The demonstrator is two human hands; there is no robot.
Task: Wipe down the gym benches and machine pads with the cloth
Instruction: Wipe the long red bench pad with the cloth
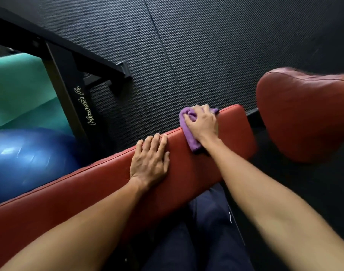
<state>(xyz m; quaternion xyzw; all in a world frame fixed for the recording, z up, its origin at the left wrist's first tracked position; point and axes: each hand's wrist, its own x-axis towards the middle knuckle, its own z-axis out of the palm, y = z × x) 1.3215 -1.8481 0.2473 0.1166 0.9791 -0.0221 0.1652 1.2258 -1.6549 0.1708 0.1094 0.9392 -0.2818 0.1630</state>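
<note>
Dark blue trousered legs [206, 231] sit lowest in view, tucked under the near edge of a long red leather-padded surface [89, 192] that runs from lower left up to the right. Both bare forearms reach over it. The left grip [150, 159] lies flat on the padding, released, with its fingers straight and their tips at the far edge. Just to its right, the right grip [203, 124] is clenched around a bunched purple microfibre cloth [188, 136], pressing it onto the surface near its far end. Beyond that end, set apart, is a rounded red leather pad [304, 114]. On the left, a shiny blue exercise ball [30, 159] sits by the surface's far side. A green mat [20, 90] lies behind the ball, and a black steel frame with pale script lettering [83, 106] stands on the black dotted rubber floor [206, 45].
</note>
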